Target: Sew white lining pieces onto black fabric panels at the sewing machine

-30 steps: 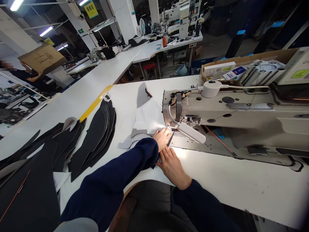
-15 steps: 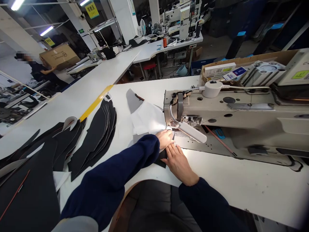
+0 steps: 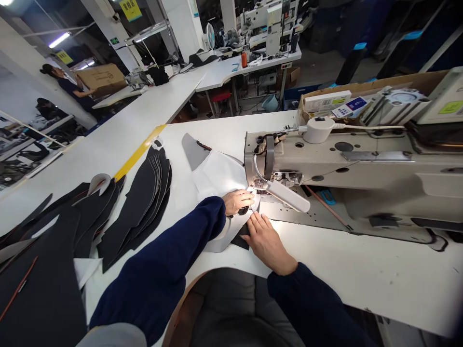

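Under the needle area of a sewing machine (image 3: 292, 152) lies a fabric piece (image 3: 226, 236) with a pale grey face and dark parts. My left hand (image 3: 239, 200) has its fingers curled on this fabric just left of the presser foot; a dark bit shows beneath the fingers. Flat on the near edge of the fabric rests my right hand (image 3: 267, 241), its fingers stretched toward the needle. A white lamp (image 3: 289, 195) on a bendy neck lights the spot and partly covers the needle. White and grey fabric (image 3: 217, 173) spreads out behind my left hand.
Stacked dark fabric pieces (image 3: 141, 202) lie on the table to the left, with more dark fabric (image 3: 47, 270) farther left. A cardboard box (image 3: 302, 108) of parts stands behind the machine. In the far left, a person (image 3: 72, 89) holds a large carton (image 3: 101, 79).
My left hand has shifted slightly left, and the fabric's pale grey side has come into view below it. The right hand stays nearly in place. The person with the carton has moved right.
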{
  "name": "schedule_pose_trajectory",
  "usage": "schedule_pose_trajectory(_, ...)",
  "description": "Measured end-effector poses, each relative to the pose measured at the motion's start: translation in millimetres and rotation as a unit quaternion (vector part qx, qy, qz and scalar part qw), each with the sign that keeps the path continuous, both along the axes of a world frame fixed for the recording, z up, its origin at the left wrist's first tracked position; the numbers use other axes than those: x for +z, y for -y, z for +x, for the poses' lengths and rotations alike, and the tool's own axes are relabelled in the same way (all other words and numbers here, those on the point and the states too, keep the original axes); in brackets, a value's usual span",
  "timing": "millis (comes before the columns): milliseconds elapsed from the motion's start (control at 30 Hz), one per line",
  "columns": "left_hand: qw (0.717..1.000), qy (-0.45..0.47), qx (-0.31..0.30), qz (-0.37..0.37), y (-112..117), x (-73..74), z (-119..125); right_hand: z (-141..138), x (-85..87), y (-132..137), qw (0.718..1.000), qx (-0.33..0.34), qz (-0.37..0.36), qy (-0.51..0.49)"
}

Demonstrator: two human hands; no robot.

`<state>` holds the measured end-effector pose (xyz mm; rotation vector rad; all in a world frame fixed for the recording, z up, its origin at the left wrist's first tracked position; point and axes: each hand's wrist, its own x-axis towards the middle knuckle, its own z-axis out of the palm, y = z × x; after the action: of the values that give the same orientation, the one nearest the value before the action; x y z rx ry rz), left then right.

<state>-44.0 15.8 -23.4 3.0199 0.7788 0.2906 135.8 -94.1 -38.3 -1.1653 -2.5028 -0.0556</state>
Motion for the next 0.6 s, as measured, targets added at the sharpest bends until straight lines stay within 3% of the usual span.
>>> schedule_pose_trajectory(133, 0.996, 0.053, 0.061, -0.031, 7.2, 3.1, 5.3, -0.3, -1.8, 0.1, 1.000, -0.008, 0.015, -0.005)
schedule_pose_trajectory(267, 0.961, 0.148, 0.221, -0.080, 20.0, 12.3, 20.5, -1.9, -0.9, 9.6, 1.000, 0.016, 0.020, 0.002)
schedule_pose_trajectory(367, 0.924, 0.136, 0.334, -0.129, 22.0, 22.7, 33.2, -4.0, -0.1, 15.8, 1.000, 0.026, 0.012, 0.009)
schedule_pose_trajectory(500, 0.913, 0.037, 0.353, -0.200, 13.3, 34.6, 43.6, -6.1, 2.2, 15.9, 1.000, 0.029, 0.003, 0.011)
schedule_pose_trajectory(600, 0.901, 0.049, 0.352, -0.247, 10.6, 37.9, 45.3, -6.7, 4.4, 14.3, 0.999, 0.036, 0.000, 0.011)
